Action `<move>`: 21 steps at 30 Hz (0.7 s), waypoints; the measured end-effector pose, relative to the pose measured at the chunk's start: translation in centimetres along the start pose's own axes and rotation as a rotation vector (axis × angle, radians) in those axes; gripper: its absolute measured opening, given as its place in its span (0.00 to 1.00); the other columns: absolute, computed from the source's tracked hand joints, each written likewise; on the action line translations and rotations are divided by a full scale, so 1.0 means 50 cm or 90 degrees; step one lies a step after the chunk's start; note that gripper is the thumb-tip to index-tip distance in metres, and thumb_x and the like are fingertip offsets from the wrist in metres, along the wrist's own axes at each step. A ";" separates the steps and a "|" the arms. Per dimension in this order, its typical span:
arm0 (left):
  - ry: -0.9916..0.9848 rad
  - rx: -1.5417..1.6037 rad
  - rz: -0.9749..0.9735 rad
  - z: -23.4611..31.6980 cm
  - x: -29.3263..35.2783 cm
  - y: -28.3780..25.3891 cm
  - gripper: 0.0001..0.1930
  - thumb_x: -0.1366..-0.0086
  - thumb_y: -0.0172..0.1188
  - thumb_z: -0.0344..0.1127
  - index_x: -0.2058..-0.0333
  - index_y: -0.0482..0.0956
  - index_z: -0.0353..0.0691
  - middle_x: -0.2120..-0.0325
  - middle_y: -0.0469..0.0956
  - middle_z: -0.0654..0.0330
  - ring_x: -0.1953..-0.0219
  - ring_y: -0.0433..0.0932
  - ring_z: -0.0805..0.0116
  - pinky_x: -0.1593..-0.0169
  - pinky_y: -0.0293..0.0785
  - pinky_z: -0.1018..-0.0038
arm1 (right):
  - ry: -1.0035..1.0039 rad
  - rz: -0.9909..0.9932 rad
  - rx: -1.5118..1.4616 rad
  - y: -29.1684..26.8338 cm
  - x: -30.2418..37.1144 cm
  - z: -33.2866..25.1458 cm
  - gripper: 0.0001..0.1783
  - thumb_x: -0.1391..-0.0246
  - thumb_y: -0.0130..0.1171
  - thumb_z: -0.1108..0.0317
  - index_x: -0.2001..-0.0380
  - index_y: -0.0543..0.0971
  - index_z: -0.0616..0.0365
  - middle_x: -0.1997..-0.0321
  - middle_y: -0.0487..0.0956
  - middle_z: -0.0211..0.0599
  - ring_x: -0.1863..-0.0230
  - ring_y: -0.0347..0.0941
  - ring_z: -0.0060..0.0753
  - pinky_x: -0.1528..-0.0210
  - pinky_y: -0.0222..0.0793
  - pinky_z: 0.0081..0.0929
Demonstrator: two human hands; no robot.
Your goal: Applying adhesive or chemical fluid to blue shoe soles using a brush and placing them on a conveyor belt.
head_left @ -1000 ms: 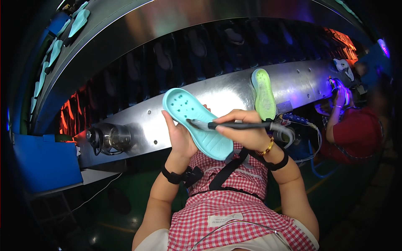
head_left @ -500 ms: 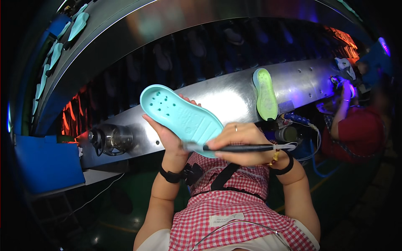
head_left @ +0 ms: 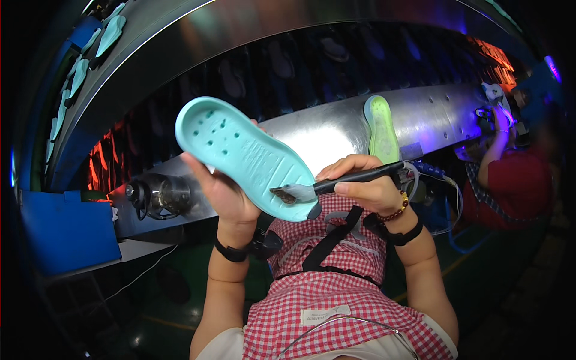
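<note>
A turquoise shoe sole (head_left: pixel 240 153) with a raised rim, small holes in its far end and a dark tip at the near end is tilted toward me. My left hand (head_left: pixel 225 195) grips it from beneath, thumb along the left edge and fingertips showing past the far edge. In my right hand (head_left: pixel 369 183) is a brush (head_left: pixel 354 177) with a black handle and a tube at its back end. Its bristles touch the sole's inner surface close to the near end. Beyond my right hand, a yellow-green sole (head_left: pixel 382 129) lies on the metal ledge.
The metal ledge (head_left: pixel 324 141) runs across in front of me. A lidded glass-like pot (head_left: pixel 162 198) stands on its left, beside a blue box (head_left: pixel 69 234). Orange-glowing openings (head_left: pixel 105 171) lie behind. At far right a person in red (head_left: pixel 519 186) works. More soles (head_left: pixel 111 35) sit upper left.
The turquoise sole has shifted left and away from me. The brush has swung round, its bristles now on the inner face rather than at the left edge.
</note>
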State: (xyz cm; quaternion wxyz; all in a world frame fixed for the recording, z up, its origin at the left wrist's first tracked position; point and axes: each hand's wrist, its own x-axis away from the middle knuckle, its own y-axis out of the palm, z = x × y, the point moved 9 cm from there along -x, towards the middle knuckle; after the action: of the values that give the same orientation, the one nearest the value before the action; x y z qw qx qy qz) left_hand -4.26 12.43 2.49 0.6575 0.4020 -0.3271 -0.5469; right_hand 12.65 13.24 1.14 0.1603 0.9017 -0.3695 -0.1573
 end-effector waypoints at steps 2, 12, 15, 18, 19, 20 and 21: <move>-0.017 0.061 0.013 0.004 0.008 -0.012 0.41 0.43 0.33 0.67 0.46 0.59 0.34 0.50 0.64 0.46 0.48 0.64 0.51 0.44 0.59 0.57 | 0.035 0.046 -0.177 0.010 0.001 0.023 0.10 0.53 0.53 0.80 0.64 0.72 0.66 0.61 0.75 0.47 0.58 0.72 0.32 0.53 0.69 0.27; -0.093 0.046 0.001 -0.066 0.053 -0.003 0.32 0.39 0.33 0.58 0.45 0.57 0.39 0.49 0.63 0.50 0.50 0.66 0.50 0.45 0.57 0.49 | -0.027 0.036 0.111 0.078 0.004 -0.027 0.10 0.54 0.56 0.78 0.66 0.75 0.65 0.64 0.77 0.38 0.63 0.72 0.21 0.59 0.68 0.18; -0.102 0.051 -0.036 -0.074 0.045 0.017 0.32 0.38 0.30 0.57 0.44 0.55 0.37 0.50 0.64 0.48 0.51 0.67 0.50 0.46 0.60 0.52 | -0.023 0.092 0.068 0.047 -0.007 -0.022 0.10 0.56 0.57 0.78 0.65 0.75 0.64 0.64 0.77 0.38 0.64 0.73 0.21 0.61 0.69 0.18; -0.107 0.086 -0.024 -0.075 0.045 -0.001 0.32 0.38 0.30 0.57 0.44 0.55 0.37 0.50 0.64 0.48 0.51 0.67 0.49 0.46 0.60 0.52 | -0.063 -0.037 0.222 0.093 -0.007 -0.045 0.10 0.57 0.58 0.78 0.66 0.77 0.63 0.65 0.78 0.37 0.65 0.73 0.20 0.62 0.69 0.17; -0.121 0.134 -0.034 -0.079 0.047 0.006 0.32 0.38 0.31 0.57 0.44 0.56 0.37 0.50 0.64 0.48 0.51 0.67 0.49 0.46 0.60 0.53 | -0.062 -0.042 0.188 0.090 -0.008 -0.046 0.10 0.57 0.58 0.77 0.67 0.77 0.62 0.66 0.78 0.36 0.66 0.73 0.19 0.63 0.68 0.15; -0.121 0.134 -0.034 -0.079 0.047 0.007 0.32 0.38 0.31 0.57 0.44 0.56 0.37 0.50 0.64 0.48 0.51 0.67 0.49 0.46 0.60 0.53 | 0.008 -0.017 0.117 0.075 -0.010 -0.037 0.10 0.57 0.58 0.77 0.67 0.77 0.63 0.66 0.78 0.36 0.67 0.73 0.19 0.63 0.69 0.15; -0.123 0.098 -0.040 -0.081 0.046 0.008 0.32 0.38 0.31 0.57 0.44 0.56 0.37 0.50 0.64 0.47 0.51 0.67 0.49 0.46 0.60 0.52 | -0.001 0.042 0.112 0.054 -0.013 -0.038 0.10 0.57 0.58 0.78 0.67 0.77 0.63 0.66 0.78 0.36 0.67 0.73 0.19 0.64 0.69 0.15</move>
State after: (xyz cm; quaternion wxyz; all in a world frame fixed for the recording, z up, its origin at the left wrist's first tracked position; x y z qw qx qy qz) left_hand -0.13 10.90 0.98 0.5727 0.4067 -0.4172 -0.5768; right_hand 11.30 12.21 4.04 0.0854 0.8994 -0.4116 -0.1197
